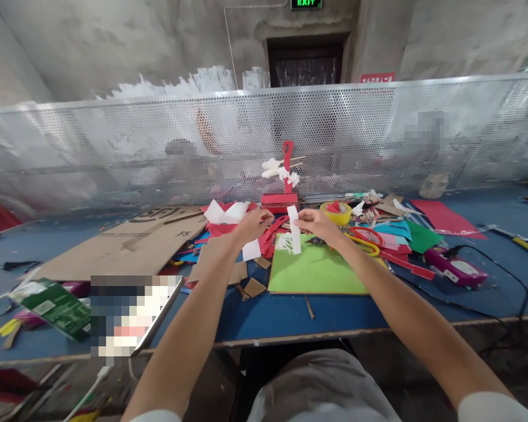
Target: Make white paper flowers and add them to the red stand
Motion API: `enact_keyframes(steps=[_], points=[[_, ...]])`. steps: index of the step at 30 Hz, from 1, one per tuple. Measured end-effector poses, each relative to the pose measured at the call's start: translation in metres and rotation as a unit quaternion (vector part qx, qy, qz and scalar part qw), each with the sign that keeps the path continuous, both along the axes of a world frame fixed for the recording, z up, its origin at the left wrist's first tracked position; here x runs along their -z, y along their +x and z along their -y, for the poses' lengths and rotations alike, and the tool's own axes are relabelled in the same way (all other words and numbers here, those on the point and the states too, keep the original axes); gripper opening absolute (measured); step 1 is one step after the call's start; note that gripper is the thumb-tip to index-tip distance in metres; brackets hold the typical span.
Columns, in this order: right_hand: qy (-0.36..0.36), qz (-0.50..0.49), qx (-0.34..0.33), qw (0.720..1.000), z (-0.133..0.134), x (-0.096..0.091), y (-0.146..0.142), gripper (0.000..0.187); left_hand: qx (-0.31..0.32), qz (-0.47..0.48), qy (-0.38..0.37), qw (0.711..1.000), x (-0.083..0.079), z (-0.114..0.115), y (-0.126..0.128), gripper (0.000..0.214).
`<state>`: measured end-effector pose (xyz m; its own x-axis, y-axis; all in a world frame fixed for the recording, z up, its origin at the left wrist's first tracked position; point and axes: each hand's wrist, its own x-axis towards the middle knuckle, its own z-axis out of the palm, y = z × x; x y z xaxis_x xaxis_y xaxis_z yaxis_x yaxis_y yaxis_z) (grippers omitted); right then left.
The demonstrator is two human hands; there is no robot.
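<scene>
A narrow white paper strip point(294, 234) stands upright in my right hand point(317, 224), pinched at its edge between thumb and fingers. Just left of it is my left hand point(254, 225), its fingers loosely bent with nothing visible in them and apart from the strip. Below the strip lies a light green sheet point(321, 272), with a white cut-paper piece point(284, 242) of branching shape at its top left corner. A small white paper piece point(250, 251) lies under my left hand. Behind both hands stands a red paper construction point(280, 202) with a tall looped upright and white tufts on sticks.
Yellow tape point(337, 213), orange-handled scissors point(366, 237) and coloured paper scraps crowd the right side. Flattened cardboard point(127, 243) covers the left. A purple corded device point(456, 268) lies right; a green packet point(55, 308) lies left. A perforated metal screen point(229, 140) borders the table's back.
</scene>
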<state>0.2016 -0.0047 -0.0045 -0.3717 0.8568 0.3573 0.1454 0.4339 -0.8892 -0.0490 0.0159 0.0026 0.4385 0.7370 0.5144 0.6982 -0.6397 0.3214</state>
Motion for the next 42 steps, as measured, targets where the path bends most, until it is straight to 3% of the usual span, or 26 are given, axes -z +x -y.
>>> enact_keyframes(steps=[3, 6, 12, 19, 32, 42], points=[[0.001, -0.016, 0.002, 1.0, 0.001, 0.0, -0.002, 0.028, 0.132, 0.08, -0.088, 0.984, -0.006, 0.012, 0.026, 0.031], [0.0, -0.02, 0.01, 1.0, 0.004, -0.001, -0.004, 0.028, 0.18, 0.14, -0.14, 0.964, -0.007, 0.02, 0.04, 0.031], [-0.002, -0.03, 0.01, 0.999, 0.004, -0.002, -0.004, 0.025, 0.146, 0.139, -0.141, 0.969, -0.001, 0.02, 0.042, 0.028], [0.001, -0.047, -0.004, 0.999, 0.006, -0.004, -0.005, 0.026, 0.166, 0.173, -0.157, 0.958, 0.004, 0.015, 0.043, 0.026], [-0.012, -0.042, -0.007, 0.999, 0.003, -0.003, -0.002, 0.027, 0.168, 0.154, -0.155, 0.961, -0.002, 0.021, 0.044, 0.013], [-0.006, -0.041, 0.007, 0.999, 0.004, -0.003, -0.003, 0.028, 0.163, 0.158, -0.16, 0.961, -0.005, 0.025, 0.043, 0.016]])
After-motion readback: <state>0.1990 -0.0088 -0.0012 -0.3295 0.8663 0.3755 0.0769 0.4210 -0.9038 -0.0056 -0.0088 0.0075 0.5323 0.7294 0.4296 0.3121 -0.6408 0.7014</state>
